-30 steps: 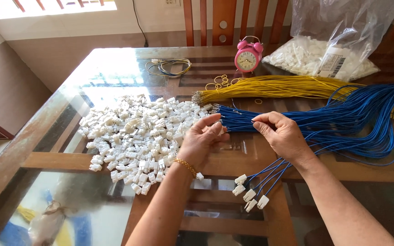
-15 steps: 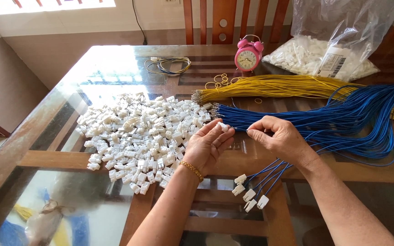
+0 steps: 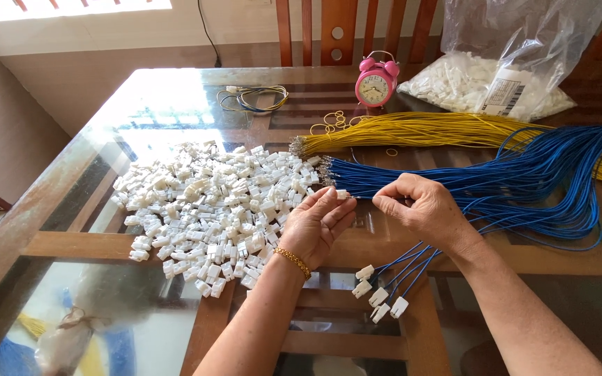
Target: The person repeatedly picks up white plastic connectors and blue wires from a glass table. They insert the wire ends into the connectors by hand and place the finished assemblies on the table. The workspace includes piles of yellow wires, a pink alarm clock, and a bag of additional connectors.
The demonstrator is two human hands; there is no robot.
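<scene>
The small white connector housing (image 3: 342, 194) sits pinched in my left hand (image 3: 317, 226) fingers above the glass worktop (image 3: 175, 104), while my right hand (image 3: 423, 209) fingers grip a blue wire (image 3: 364, 197) just beside it, the white housing pile (image 3: 210, 209) lying left.

we cannot tell how the right hand (image 3: 423, 209) pinches the blue wire (image 3: 364, 197); its fingertips cover the spot. the blue wire bundle (image 3: 524, 174) and the clear bag (image 3: 524, 63) run off the right edge. the small white connector (image 3: 343, 194) at the left hand (image 3: 318, 223) is too tiny to read.
</scene>
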